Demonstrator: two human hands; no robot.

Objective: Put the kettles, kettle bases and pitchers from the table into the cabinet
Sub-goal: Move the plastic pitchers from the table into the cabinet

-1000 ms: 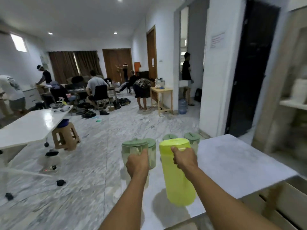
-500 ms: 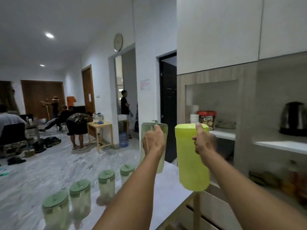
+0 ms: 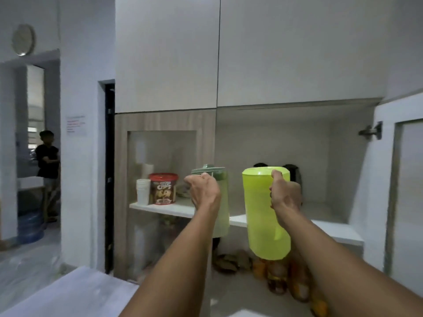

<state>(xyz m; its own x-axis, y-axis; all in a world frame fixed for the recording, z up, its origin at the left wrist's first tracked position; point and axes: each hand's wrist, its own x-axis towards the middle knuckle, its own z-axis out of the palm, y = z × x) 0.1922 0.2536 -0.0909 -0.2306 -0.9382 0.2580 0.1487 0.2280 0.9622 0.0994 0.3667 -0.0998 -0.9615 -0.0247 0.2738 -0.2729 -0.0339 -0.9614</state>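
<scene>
My left hand (image 3: 203, 191) grips a clear pitcher with a green lid (image 3: 223, 202), held upright in front of the cabinet's white shelf (image 3: 332, 227). In my right hand (image 3: 285, 195) is a lime-yellow pitcher (image 3: 261, 213), held by its handle at the same height, just before the open compartment. Two dark kettles (image 3: 291, 172) stand at the back of that shelf, mostly hidden behind the yellow pitcher and my right hand. The table's corner (image 3: 75, 291) shows at the lower left.
An open cabinet door (image 3: 402, 191) hangs at the right. The left niche holds stacked white cups (image 3: 143, 191) and a red-lidded snack tub (image 3: 163, 188). Bottles and jars (image 3: 279, 277) sit on the lower shelf. A person (image 3: 48, 161) stands in the far doorway beside a water jug (image 3: 29, 227).
I have turned right from the table to face the cabinet, carrying both pitchers up and toward its open shelf. The other green-lidded pitchers on the table have left the view.
</scene>
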